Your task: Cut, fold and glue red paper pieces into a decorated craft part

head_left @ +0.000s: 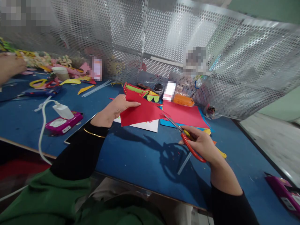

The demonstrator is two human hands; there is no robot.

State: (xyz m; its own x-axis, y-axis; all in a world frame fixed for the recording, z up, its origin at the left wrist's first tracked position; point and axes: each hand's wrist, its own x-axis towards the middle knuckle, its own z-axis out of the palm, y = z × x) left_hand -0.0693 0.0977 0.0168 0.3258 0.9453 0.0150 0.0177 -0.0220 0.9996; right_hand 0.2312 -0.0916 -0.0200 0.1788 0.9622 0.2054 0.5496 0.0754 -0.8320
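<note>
Left fingers [134, 104] closed on red sheet [140, 112]; right fingers [196, 132] curled round scissors [180, 128], blades at sheet's three-o'clock tip: keep sheet taut.

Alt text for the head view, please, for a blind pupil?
Left hand holding red paper and right hand holding red-handled scissors, blades at the paper's edge, above a blue table. Magenta power strips lie to either side.
</note>
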